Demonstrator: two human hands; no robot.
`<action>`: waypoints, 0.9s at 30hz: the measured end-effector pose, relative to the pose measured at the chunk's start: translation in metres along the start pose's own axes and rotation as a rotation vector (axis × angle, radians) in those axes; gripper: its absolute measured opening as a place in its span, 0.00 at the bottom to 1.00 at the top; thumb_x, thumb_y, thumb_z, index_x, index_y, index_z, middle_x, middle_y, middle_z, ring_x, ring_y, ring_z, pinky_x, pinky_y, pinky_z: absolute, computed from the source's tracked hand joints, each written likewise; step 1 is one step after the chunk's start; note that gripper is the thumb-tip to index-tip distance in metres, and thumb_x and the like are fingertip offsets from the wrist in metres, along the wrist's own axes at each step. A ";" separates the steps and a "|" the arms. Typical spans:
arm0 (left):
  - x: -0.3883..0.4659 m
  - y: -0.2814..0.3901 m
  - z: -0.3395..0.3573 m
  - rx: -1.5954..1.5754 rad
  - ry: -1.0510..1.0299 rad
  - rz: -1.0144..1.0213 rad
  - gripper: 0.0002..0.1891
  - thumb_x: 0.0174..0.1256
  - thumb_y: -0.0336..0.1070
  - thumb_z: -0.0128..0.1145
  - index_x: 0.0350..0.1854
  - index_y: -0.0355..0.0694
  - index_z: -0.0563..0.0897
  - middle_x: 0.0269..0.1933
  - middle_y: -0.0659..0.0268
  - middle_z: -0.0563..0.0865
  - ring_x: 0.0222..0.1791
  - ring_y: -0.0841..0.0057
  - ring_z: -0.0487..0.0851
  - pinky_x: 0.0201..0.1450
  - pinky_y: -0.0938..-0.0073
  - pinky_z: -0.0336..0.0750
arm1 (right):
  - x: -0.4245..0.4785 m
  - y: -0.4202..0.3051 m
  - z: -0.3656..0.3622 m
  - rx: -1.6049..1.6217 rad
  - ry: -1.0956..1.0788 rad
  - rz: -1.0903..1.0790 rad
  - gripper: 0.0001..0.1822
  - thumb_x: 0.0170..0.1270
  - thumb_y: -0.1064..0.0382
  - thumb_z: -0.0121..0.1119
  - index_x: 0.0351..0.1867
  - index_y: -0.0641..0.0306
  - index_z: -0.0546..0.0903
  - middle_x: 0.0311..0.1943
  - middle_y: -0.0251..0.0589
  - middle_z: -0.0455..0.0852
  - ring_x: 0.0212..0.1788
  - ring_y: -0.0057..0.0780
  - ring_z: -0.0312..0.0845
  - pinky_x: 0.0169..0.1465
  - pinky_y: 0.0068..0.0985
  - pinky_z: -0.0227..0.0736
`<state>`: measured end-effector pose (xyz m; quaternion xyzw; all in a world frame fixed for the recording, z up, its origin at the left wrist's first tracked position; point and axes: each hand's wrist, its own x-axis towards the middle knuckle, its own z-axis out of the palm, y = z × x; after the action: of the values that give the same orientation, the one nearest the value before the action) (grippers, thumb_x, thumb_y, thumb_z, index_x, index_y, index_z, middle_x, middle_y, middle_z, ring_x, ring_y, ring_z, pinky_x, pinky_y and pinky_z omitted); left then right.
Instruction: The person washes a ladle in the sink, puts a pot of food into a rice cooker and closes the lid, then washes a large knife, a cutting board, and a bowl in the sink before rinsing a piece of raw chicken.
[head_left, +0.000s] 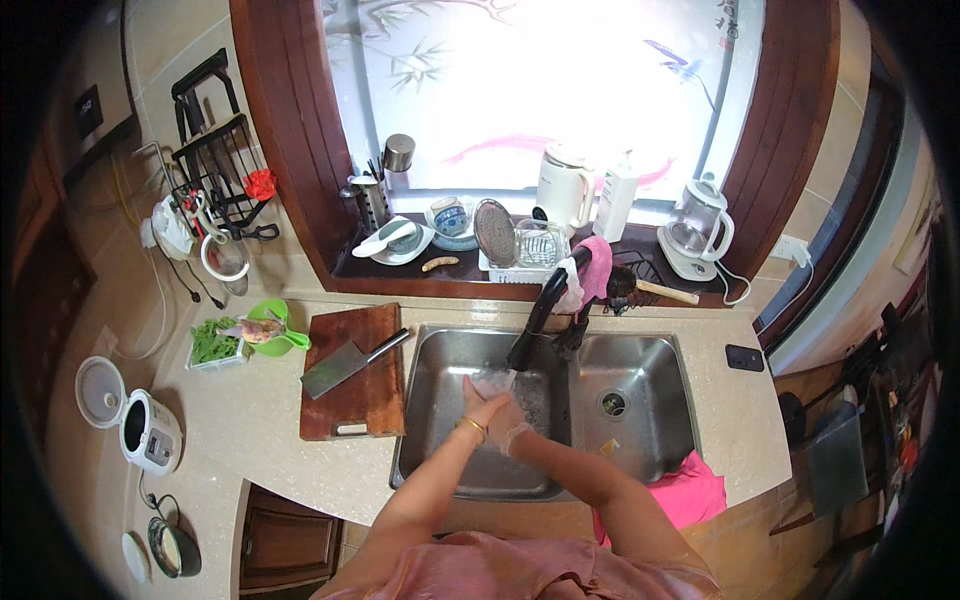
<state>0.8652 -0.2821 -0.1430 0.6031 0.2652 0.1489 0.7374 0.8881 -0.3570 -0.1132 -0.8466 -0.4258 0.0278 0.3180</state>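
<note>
Both of my hands are pressed together beneath the running faucet (523, 349), over the left basin of the stainless steel sink (442, 457). My left hand (482, 412), with a gold bangle (473, 427) at its wrist, lies against my right hand (507, 421). Something pale and translucent, perhaps a glove cuff or a bangle, circles my right wrist. Water and overlapping fingers hide whether anything is between the palms. Left of the sink, a cleaver (345, 366) rests on a wooden cutting board (360, 409).
A green bowl (279, 341) holds raw meat beside a basket of leafy greens (214, 341). An open rice cooker (154, 435) stands at far left. Pink cloth (686, 491) drapes over the front edge; a phone (745, 358) lies right. Kettle (561, 184) and dishes line the sill.
</note>
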 end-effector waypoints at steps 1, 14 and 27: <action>0.002 0.000 -0.004 0.125 0.007 0.028 0.26 0.60 0.44 0.55 0.59 0.41 0.68 0.51 0.62 0.78 0.51 0.67 0.77 0.50 0.70 0.73 | -0.003 -0.002 0.006 0.130 -0.014 -0.010 0.22 0.57 0.62 0.47 0.55 0.64 0.71 0.54 0.47 0.72 0.59 0.40 0.64 0.64 0.39 0.52; -0.105 0.055 -0.075 1.607 -0.155 0.040 0.36 0.56 0.71 0.39 0.66 0.59 0.62 0.71 0.50 0.45 0.71 0.57 0.31 0.60 0.33 0.26 | 0.028 0.086 -0.108 -1.676 -0.498 -0.325 0.28 0.63 0.57 0.38 0.65 0.61 0.55 0.68 0.37 0.51 0.70 0.33 0.41 0.70 0.48 0.29; -0.269 0.044 -0.187 1.090 -0.179 -0.154 0.24 0.52 0.27 0.54 0.56 0.47 0.74 0.49 0.57 0.80 0.50 0.63 0.78 0.52 0.69 0.72 | 0.019 0.067 -0.056 -1.185 -0.976 0.024 0.31 0.65 0.44 0.36 0.65 0.57 0.60 0.69 0.41 0.49 0.71 0.35 0.41 0.68 0.47 0.39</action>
<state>0.5435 -0.2657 -0.0684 0.8864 0.2836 -0.1161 0.3470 0.9649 -0.4008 -0.1017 -0.7720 -0.4524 0.1691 -0.4131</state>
